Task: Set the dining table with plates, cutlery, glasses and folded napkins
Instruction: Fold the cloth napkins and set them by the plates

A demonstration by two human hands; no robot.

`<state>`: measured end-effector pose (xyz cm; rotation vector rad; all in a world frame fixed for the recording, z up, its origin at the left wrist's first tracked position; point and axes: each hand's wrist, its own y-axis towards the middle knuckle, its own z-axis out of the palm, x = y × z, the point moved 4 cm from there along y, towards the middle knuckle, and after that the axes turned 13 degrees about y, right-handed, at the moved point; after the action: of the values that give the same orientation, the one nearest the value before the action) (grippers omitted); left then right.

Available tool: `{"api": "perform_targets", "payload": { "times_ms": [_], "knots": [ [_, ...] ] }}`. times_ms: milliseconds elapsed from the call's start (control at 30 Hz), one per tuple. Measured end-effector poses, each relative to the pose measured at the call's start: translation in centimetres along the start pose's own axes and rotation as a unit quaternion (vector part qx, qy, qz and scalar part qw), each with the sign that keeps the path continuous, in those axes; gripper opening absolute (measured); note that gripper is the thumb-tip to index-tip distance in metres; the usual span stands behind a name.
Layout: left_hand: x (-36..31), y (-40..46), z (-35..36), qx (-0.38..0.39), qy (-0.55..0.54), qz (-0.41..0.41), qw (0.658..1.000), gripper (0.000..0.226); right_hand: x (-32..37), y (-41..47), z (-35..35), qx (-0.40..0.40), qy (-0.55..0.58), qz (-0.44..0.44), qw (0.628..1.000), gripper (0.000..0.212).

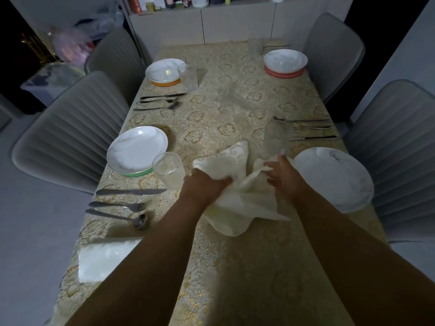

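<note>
A cream cloth napkin (237,198) hangs crumpled above the middle of the table. My left hand (204,182) grips its left part and my right hand (280,175) pinches its right edge. A folded napkin (103,260) lies at the near left. White plates stand at the near left (136,149), near right (334,177), far left (162,69) and far right (284,60). A glass (168,168) stands beside the near-left plate, another (276,137) just past my right hand. A knife, fork and spoon (124,203) lie at the near left.
More cutlery lies at the far left (160,102) and at the right (308,128). A glass (188,76) stands by the far-left plate. Grey chairs (70,128) flank both long sides. A white cabinet (202,22) stands behind the table's far end.
</note>
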<state>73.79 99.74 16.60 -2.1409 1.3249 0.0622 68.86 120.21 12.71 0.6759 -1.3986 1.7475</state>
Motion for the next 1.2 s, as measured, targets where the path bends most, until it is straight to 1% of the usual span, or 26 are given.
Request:
{"api": "perform_targets", "payload": {
  "times_ms": [33, 67, 100, 133, 167, 200, 233, 267, 300, 333, 400, 433, 500, 567, 600, 667, 767, 833, 900, 933, 1000, 1067, 1100, 1133, 1167, 1200],
  "knots": [
    [0.5, -0.4, 1.0, 0.032, 0.085, 0.013, 0.996, 0.1, 0.4, 0.2, 0.3, 0.007, 0.01, -0.014, 1.0, 0.067],
    [0.8, -0.6, 2.0, 0.066, 0.146, 0.035, 0.986, 0.091, 0.7, 0.3, 0.6, 0.015, -0.004, -0.028, 0.999, 0.061],
    [1.2, -0.7, 2.8, 0.088, 0.175, 0.056, 0.979, 0.078, 1.0, 0.3, 1.0, 0.018, -0.052, -0.041, 0.998, 0.051],
    [1.5, -0.5, 3.3, 0.096, 0.178, 0.065, 0.977, 0.065, 1.0, 0.3, 1.3, 0.01, -0.131, -0.05, 0.99, 0.039],
    [1.6, -0.5, 3.3, 0.089, 0.157, 0.076, 0.981, 0.053, 0.8, 0.3, 1.5, 0.011, -0.228, -0.053, 0.972, 0.03],
    [1.5, -0.4, 3.1, 0.064, 0.13, 0.097, 0.985, 0.042, 0.3, 0.5, 1.6, 0.037, -0.312, -0.048, 0.948, 0.033],
    [1.2, -0.5, 2.6, 0.029, 0.111, 0.124, 0.986, 0.033, -0.5, 0.5, 1.8, 0.082, -0.369, -0.028, 0.925, 0.044],
    [0.8, -0.7, 2.1, -0.004, 0.091, 0.148, 0.985, 0.027, -1.0, 0.3, 2.0, 0.117, -0.4, -0.002, 0.909, 0.05],
    [0.5, -0.9, 1.6, -0.031, 0.061, 0.166, 0.984, 0.024, -1.3, -0.2, 2.1, 0.135, -0.398, 0.029, 0.907, 0.048],
    [0.4, -1.0, 1.2, -0.05, 0.019, 0.174, 0.983, 0.023, -1.5, -0.7, 2.2, 0.147, -0.368, 0.059, 0.916, 0.047],
    [0.2, -1.4, 0.8, -0.061, -0.076, 0.175, 0.98, 0.019, -1.7, -0.9, 2.7, 0.17, -0.284, 0.089, 0.939, 0.042],
    [0.2, -1.6, 0.8, -0.061, -0.116, 0.174, 0.976, 0.016, -1.7, -0.8, 3.0, 0.183, -0.268, 0.092, 0.941, 0.04],
    [0.5, -2.1, 0.9, -0.058, -0.195, 0.17, 0.964, 0.014, -1.7, -0.5, 3.6, 0.195, -0.281, 0.088, 0.936, 0.032],
    [1.0, -2.5, 1.1, -0.045, -0.257, 0.153, 0.953, 0.014, -1.1, -0.3, 4.0, 0.177, -0.309, 0.075, 0.931, 0.02],
    [1.3, -2.5, 1.2, -0.046, -0.266, 0.147, 0.951, 0.014, -0.5, -0.2, 4.1, 0.164, -0.307, 0.062, 0.936, 0.017],
    [2.1, -2.6, 1.4, -0.071, -0.24, 0.141, 0.958, 0.018, 0.9, 0.1, 4.4, 0.135, -0.232, 0.05, 0.962, 0.018],
    [3.5, -2.8, 1.9, -0.092, -0.162, 0.137, 0.973, 0.024, 2.8, 1.0, 4.8, 0.088, -0.083, 0.011, 0.993, 0.032],
    [4.3, -3.0, 2.9, -0.069, -0.041, 0.16, 0.984, 0.026, 4.1, 1.6, 5.2, 0.043, -0.017, -0.024, 0.999, 0.038],
    [4.4, -3.3, 4.4, -0.028, 0.121, 0.211, 0.97, 0.03, 5.2, 1.9, 6.3, 0.018, 0.023, -0.049, 0.998, 0.037],
    [4.5, -3.5, 5.3, -0.002, 0.175, 0.23, 0.957, 0.031, 5.8, 2.1, 7.0, 0.013, 0.024, -0.065, 0.997, 0.035],
    [4.4, -4.2, 7.0, 0.067, 0.256, 0.25, 0.931, 0.034, 6.6, 2.3, 8.1, -0.004, -0.031, -0.115, 0.993, 0.032],
    [4.4, -4.7, 8.3, 0.115, 0.306, 0.262, 0.908, 0.034, 6.8, 2.2, 9.2, 0.052, -0.05, -0.125, 0.989, 0.046],
    [4.4, -4.8, 8.6, 0.121, 0.306, 0.259, 0.908, 0.035, 6.7, 2.2, 9.5, 0.1, -0.038, -0.105, 0.989, 0.057],
    [4.4, -4.8, 8.5, 0.115, 0.291, 0.251, 0.916, 0.037, 6.7, 2.2, 9.7, 0.132, -0.066, -0.097, 0.984, 0.065],
    [4.3, -4.7, 8.2, 0.102, 0.264, 0.24, 0.929, 0.039, 6.6, 2.2, 9.6, 0.145, -0.138, -0.107, 0.974, 0.069],
    [4.3, -4.5, 7.9, 0.086, 0.228, 0.231, 0.942, 0.039, 6.3, 2.1, 9.3, 0.133, -0.228, -0.127, 0.956, 0.069]
  ]
}}
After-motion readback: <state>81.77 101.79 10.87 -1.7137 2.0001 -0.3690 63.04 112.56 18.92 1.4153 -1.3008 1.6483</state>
